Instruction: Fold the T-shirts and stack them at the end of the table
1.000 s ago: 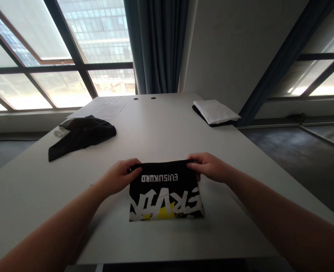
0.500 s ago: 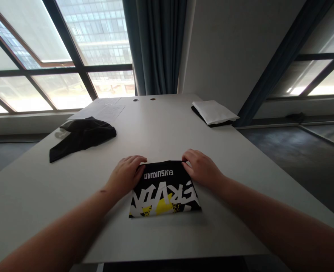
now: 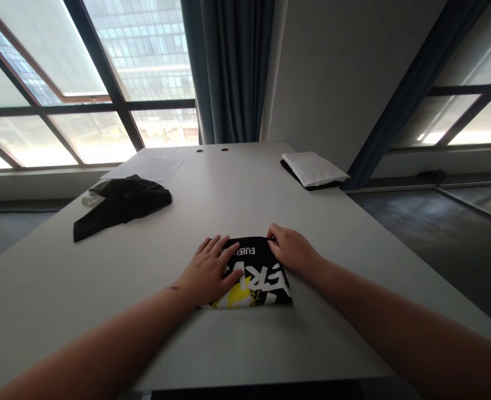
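Note:
A folded black garment (image 3: 266,280) with white lettering and a yellow patch lies near the front of the white table (image 3: 237,350); its print reads upside down from here. My left hand (image 3: 214,269) rests flat over its left part, fingers spread, hiding some of the letters. At the far right corner, my right hand (image 3: 290,244) pinches the garment's edge between thumb and fingers. What kind of garment it is cannot be made out in its folded state.
A crumpled black cloth (image 3: 124,203) lies on the left side, by sheets of paper (image 3: 154,165). Toward the back right sits a folded white cloth (image 3: 312,168) on top of a black one. Beyond the table hang blue curtains (image 3: 229,72) beside windows.
My left hand has let go of the far left corner and now lies spread on the garment. The right hand keeps its hold on the right corner. The garment's near edge sits slightly farther away.

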A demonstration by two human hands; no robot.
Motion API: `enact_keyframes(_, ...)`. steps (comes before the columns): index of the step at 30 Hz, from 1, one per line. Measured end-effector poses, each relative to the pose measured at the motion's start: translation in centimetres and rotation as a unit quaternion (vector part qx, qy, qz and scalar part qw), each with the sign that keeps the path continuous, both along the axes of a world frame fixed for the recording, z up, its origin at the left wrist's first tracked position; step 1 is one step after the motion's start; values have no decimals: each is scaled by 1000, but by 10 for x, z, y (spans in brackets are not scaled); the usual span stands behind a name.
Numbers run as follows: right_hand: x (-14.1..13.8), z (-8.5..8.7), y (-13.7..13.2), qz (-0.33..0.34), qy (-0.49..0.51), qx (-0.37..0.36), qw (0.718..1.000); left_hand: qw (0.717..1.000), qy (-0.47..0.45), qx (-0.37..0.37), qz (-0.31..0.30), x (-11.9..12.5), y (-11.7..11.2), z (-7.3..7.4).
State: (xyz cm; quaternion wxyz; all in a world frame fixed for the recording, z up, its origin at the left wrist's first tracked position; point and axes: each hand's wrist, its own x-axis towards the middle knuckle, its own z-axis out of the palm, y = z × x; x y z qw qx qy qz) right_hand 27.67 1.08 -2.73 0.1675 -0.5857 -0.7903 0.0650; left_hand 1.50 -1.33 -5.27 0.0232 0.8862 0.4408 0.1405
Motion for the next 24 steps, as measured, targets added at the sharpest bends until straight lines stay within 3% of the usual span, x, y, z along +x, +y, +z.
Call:
enact_keyframes(4,-18,-3,-22,94,-4,118,989,1000,3,8,12,2,0,2)
enact_keyframes(6,-31,-7,-37,127,-20,89,988,1000,2,-4,20,0,3,2)
enact_keyframes(10,-44,-16,-50,131,-65,-30,989,999,1,-45,16,-11,16,-4)
enact_keyframes(16,-34,-20,-34,113,-75,-62,989,998,-4,-61,20,-23,28,-9)
enact_keyframes(24,2,-6,-5,54,-96,-9,994,997,-2,-76,-7,-41,35,14)
